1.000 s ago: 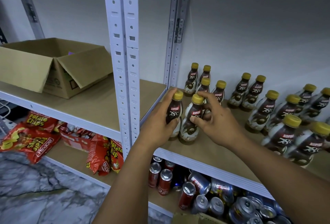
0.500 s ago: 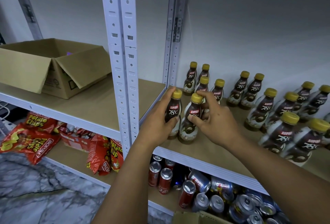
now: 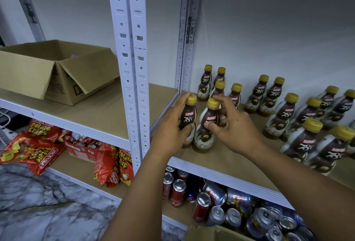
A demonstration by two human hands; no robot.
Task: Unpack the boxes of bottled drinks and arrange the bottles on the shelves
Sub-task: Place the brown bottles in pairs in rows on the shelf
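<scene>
While both front bottles are in hand, I log this station as follows.

Item 1: left-hand Kopiko 78°C bottle [image 3: 189,116], yellow cap, upright at the left end of the upper shelf board [image 3: 221,157], near its front edge and just beside the white slotted upright [image 3: 134,87]. The left hand [image 3: 169,131] wraps it, fingers curled round the body, thumb across the lower label.

Item 2: right-hand Kopiko 78°C bottle [image 3: 206,135], close against item 1; I cannot tell whether they touch. The right hand [image 3: 236,131] pinches it, thumb on the label, forefinger at the neck, the other fingers loosely spread.

Item 3: 4 matching bottles [image 3: 206,83] just behind; further pairs [image 3: 288,113] to the right.

Item 4: loose drink cans [image 3: 217,194] on the shelf below.

Hazards, as I judge them:
1. Item 2 looks slightly tilted; a release before its base sits flat would tip it into item 1.
2. Both stand near the front edge; a forward topple would drop a bottle onto the cans.
3. The spread right fingers lie close to item 3; a careless withdrawal could knock those bottles down in a chain.
</scene>
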